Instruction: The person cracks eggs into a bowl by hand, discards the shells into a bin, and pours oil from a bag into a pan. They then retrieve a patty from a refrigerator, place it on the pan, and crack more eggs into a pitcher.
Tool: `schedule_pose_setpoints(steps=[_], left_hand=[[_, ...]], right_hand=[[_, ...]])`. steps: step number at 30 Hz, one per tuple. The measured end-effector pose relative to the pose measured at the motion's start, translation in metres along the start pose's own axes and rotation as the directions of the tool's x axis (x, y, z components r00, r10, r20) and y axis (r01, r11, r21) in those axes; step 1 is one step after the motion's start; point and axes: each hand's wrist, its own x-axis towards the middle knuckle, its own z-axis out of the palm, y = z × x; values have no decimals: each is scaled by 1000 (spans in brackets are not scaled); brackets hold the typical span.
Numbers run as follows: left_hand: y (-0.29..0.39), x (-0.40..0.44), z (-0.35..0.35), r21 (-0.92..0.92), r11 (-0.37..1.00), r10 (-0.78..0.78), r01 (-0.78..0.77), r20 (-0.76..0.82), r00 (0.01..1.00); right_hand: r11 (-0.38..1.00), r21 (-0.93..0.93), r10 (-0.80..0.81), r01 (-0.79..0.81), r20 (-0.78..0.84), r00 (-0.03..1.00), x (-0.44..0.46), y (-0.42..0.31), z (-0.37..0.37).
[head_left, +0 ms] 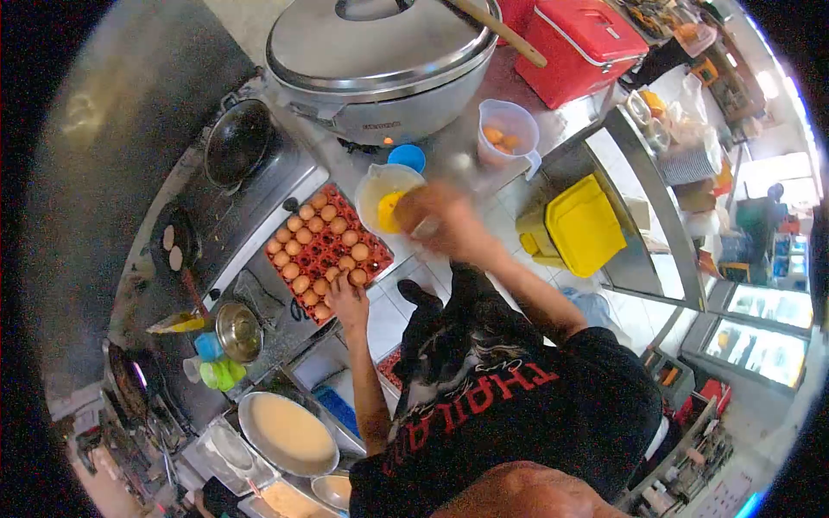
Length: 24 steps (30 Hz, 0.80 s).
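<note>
My left hand (347, 302) reaches onto the red egg tray (324, 246), its fingers bent around an egg near the tray's lower edge. Brown eggs fill much of the tray, with several empty cups in its middle. Over the right rim of a translucent jug (371, 192) is my right hand (436, 220), smeared by motion; what it holds, if anything, is blurred. Yellow egg contents show inside the jug. Just behind it stands a blue cup (407, 157).
A large lidded steel pot (380, 108) stands behind the jug. Another jug (508, 129) holds yolks. Elsewhere are a red cooler (579, 52), a yellow-lidded bin (583, 226), a black wok (237, 145), a steel bowl (240, 332) and a basin of pale batter (289, 433).
</note>
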Motion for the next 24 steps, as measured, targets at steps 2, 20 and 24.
schedule_pose_setpoints(steps=[2,20,24], left_hand=[[4,8,-10,40,999,-37,35,58,998],[15,9,14,197,980,64,-40,-117,991],[26,7,4,184,961,-197,206,-66,978]], right_hand=[[913,-230,261,-338,-309,915,1,31,-41],[827,-87,504,-555,-322,801,15,85,-112],[943,142,276,-302,174,945,23,19,-21]])
